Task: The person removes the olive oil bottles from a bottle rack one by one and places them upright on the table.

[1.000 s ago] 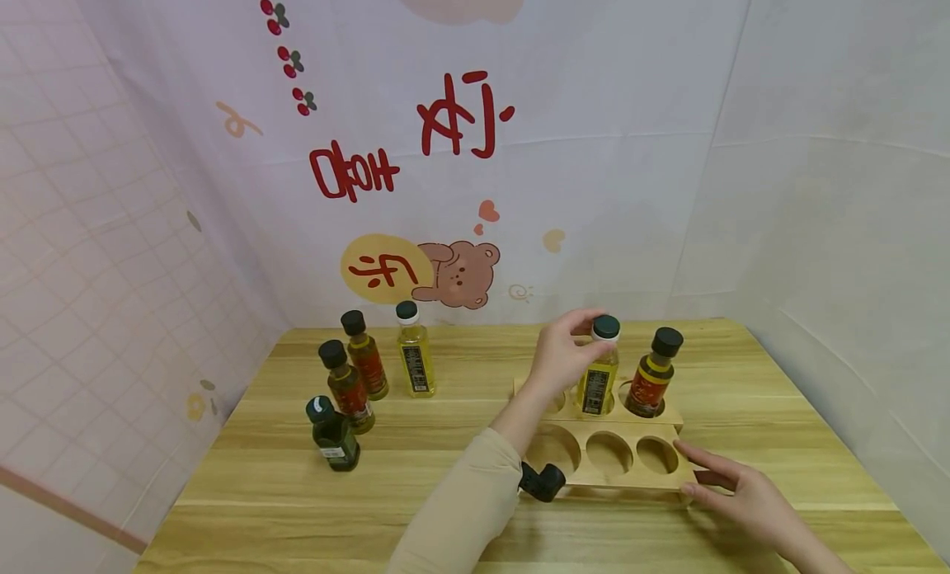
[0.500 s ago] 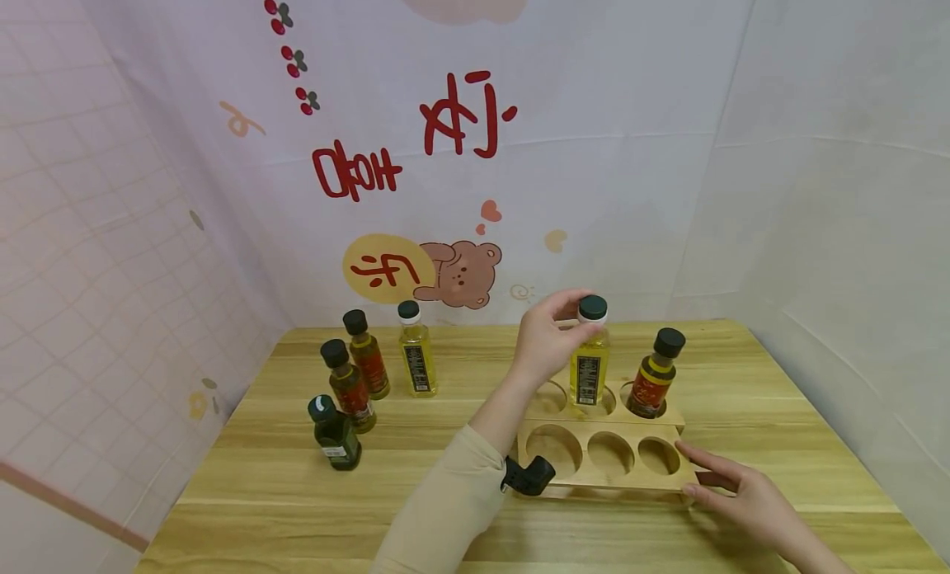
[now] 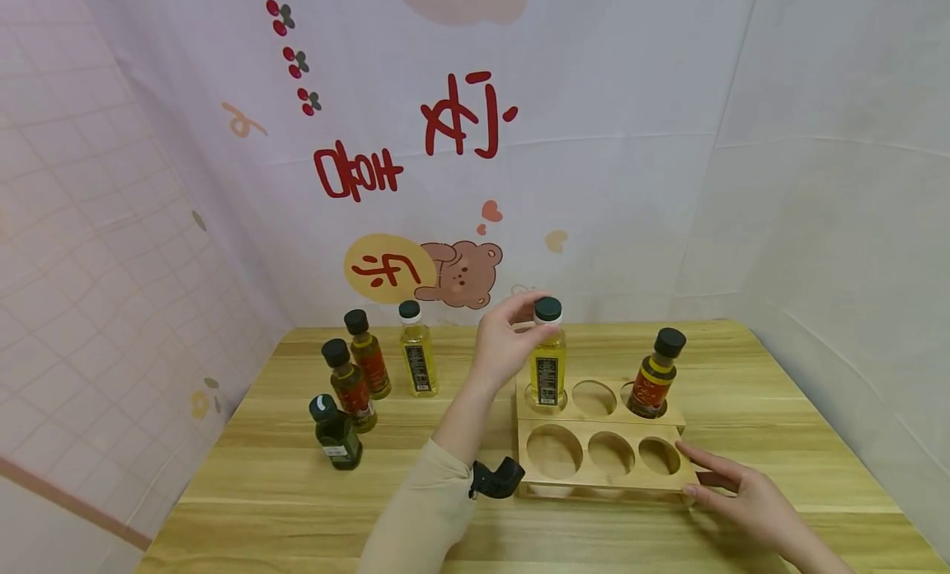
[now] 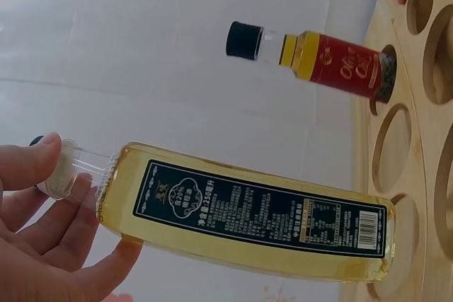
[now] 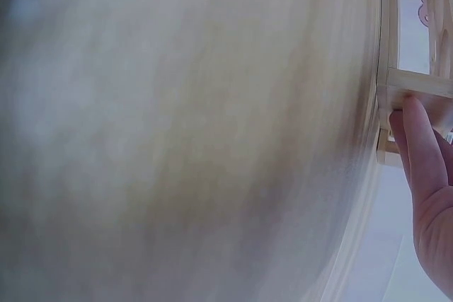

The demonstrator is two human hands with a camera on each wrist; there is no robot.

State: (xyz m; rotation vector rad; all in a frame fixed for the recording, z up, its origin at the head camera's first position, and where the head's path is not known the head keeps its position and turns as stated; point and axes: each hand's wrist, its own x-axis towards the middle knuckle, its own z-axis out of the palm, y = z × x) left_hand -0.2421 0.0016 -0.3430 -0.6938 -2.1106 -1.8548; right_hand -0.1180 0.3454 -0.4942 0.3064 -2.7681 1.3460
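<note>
My left hand holds an oil bottle by its neck, just under the dark green cap, thumb in front and fingers behind. The bottle is upright, with its base at the back-left hole of a two-step wooden rack. In the left wrist view, yellow oil and a dark label show on this bottle. My right hand touches the rack's right end with fairly straight fingers. The right wrist view shows fingers against the end panel. A red-labelled olive oil bottle stands in the back-right hole.
On the left of the wooden table stand two red-labelled bottles, a short dark green bottle and another yellow oil bottle. A printed cloth hangs behind. The rack's front row has three bare holes.
My left hand has lifted the oil bottle from the rack's back-middle hole, carried it left, and brought it over the back-left hole. My right hand has stayed at the rack's end.
</note>
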